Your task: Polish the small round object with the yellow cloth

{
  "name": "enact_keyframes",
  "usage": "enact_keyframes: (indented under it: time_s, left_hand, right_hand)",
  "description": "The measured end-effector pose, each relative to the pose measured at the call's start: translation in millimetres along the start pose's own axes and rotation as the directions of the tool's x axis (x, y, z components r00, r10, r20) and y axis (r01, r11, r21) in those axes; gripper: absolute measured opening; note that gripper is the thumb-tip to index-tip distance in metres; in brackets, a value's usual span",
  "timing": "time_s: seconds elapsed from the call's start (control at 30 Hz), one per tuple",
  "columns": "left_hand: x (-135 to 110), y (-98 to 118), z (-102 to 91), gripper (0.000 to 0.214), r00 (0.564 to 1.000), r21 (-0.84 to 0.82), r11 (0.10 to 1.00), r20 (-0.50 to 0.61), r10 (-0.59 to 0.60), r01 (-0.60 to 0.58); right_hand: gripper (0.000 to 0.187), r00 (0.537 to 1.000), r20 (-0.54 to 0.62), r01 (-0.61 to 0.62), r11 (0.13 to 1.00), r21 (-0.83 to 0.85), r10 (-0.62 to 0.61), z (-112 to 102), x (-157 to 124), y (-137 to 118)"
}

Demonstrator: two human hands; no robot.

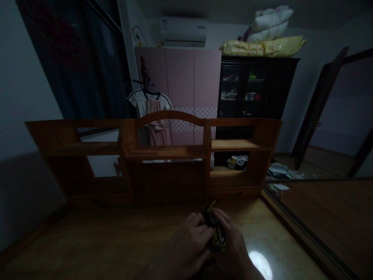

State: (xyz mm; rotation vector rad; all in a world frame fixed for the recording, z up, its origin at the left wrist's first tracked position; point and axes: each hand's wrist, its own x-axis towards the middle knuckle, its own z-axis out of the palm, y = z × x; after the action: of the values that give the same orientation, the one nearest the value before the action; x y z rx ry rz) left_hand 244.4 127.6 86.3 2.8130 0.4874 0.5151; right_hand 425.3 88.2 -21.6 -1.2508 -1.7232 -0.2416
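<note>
— So, what do your hands have?
— Your left hand [186, 243] and right hand [230, 245] close together on one small dark object [215, 229], fingers wrapped over it from both sides. It is too dim to name it; a yellowish glint shows between your fingers.
— Where is it?
— Just above the desk [101, 241], near the front edge, right of the middle. A bright light patch [260, 264] lies on the wood just beside your right hand.
— And behind?
— A wooden shelf unit [163, 151] stands along the desk's back edge. Small clutter [237, 161] sits in its lower right compartment. Papers [279, 171] lie off the desk's right edge, beyond the shelf.
</note>
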Motion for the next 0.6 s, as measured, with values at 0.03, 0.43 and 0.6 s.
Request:
enact_keyframes:
  time_s: [0.03, 0.43, 0.6]
  left_hand:
    - [0, 0, -0.5, 0.015, 1.0, -0.036, 0.999, 0.003, 0.001, -0.001]
    - [0, -8, 10.7, 0.033, 0.996, -0.268, 0.959, 0.005, -0.091, 0.089]
    - [0, 1, 9.4, 0.026, 0.999, -0.075, 0.996, -0.009, -0.045, 0.044]
  right_hand:
    - [0.068, 1.0, -0.006, 0.006, 1.0, -0.002, -0.006, 0, 0, -1]
    - [0.076, 0.996, -0.011, -0.084, 0.992, 0.094, 0.085, 3, 3, -3]
    - [0.069, 0.986, -0.033, -0.159, 0.976, 0.15, 0.165, 1, 6, -1]
